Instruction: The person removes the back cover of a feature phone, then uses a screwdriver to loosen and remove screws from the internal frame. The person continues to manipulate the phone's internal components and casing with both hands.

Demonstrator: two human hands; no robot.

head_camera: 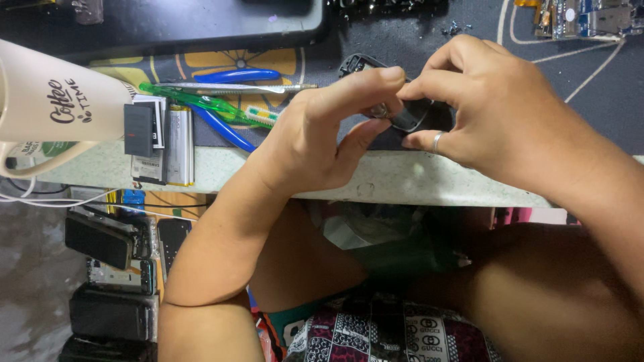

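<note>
Both hands, left hand (315, 144) and right hand (483, 110), pinch a small black casing (409, 114) near the tabletop's (396, 181) front edge; steady, even fingertip pressure seems advisable.

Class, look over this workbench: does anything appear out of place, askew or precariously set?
The silver battery pack and the small dark part beside it overhang the table edge. Both hands, left hand and right hand, grip a small black device.

An electronics repair bench: pliers (231, 100), circuit boards (590, 19), stacked old phones (107, 268).
</note>
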